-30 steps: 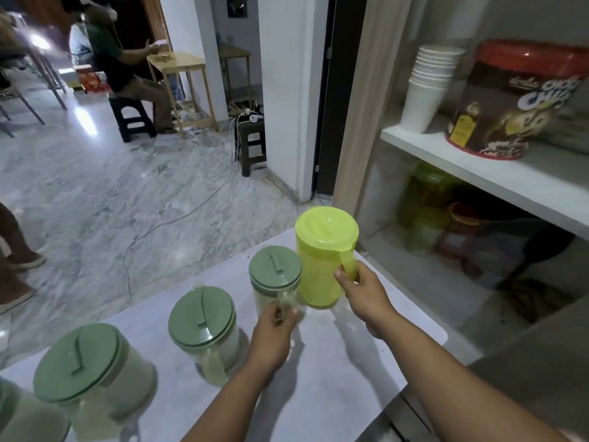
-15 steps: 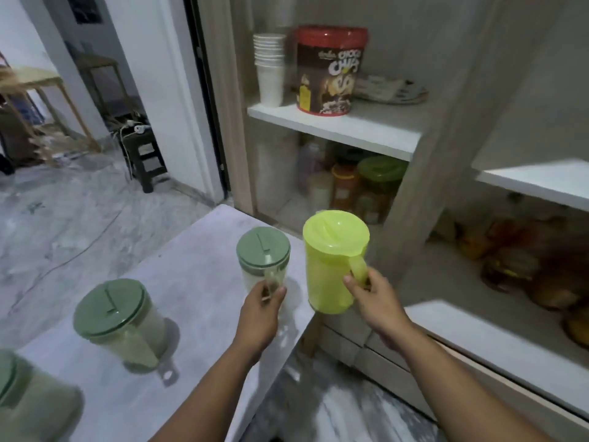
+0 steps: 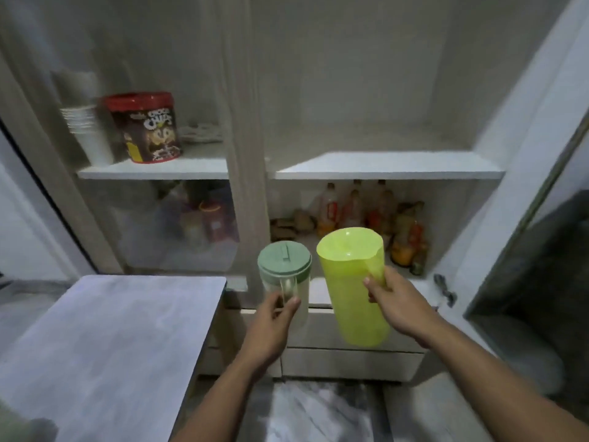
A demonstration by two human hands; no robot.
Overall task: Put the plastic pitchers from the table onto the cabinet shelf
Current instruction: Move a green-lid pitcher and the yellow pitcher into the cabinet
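Observation:
My left hand (image 3: 274,317) grips the handle of a clear pitcher with a dull green lid (image 3: 283,266), held in the air just right of the table. My right hand (image 3: 398,304) grips the handle of a yellow-green pitcher (image 3: 350,282), tilted slightly, in front of the open right half of the cabinet. Above both pitchers runs the white cabinet shelf (image 3: 389,165), its right section bare. The other pitchers are out of view apart from a blurred green edge at the bottom left corner.
The grey marble-look table (image 3: 108,339) fills the lower left. The shelf's left section holds a stack of paper cups (image 3: 87,132) and a red-lidded cereal tub (image 3: 146,129). Several bottles (image 3: 366,212) stand on the lower level. A wooden post (image 3: 245,154) divides the cabinet; drawers sit below.
Both pitchers have been lifted off the table and carried right, toward the cabinet. My view has turned from the table to face the shelves.

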